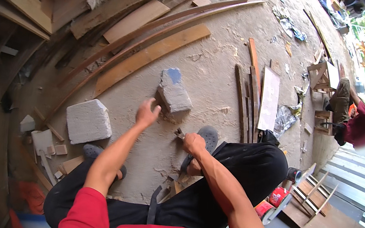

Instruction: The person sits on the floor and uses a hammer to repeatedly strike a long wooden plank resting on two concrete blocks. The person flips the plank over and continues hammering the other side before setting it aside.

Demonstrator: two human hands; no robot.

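Straight ahead of me a rough grey concrete block (176, 92) with a blue patch on top sits on the dusty floor. My left hand (147, 114) is at its near left corner, thumb and forefinger apart, with nothing visible in it; I cannot tell whether it touches the block. My right hand (193, 143) is closed around what looks like a hammer (179, 133), its dark metal head pointing left, low in front of the block. Most of its handle is hidden by my fist. A second pale block (89, 122) lies left of my left forearm.
Long wooden boards (153, 58) lie across the far left. Narrow planks (247, 104) and a white panel (269, 98) lie to the right. Red cans (278, 196) stand by my right knee. Wood scraps (61, 149) are near my left foot. Another person (362, 123) sits far right.
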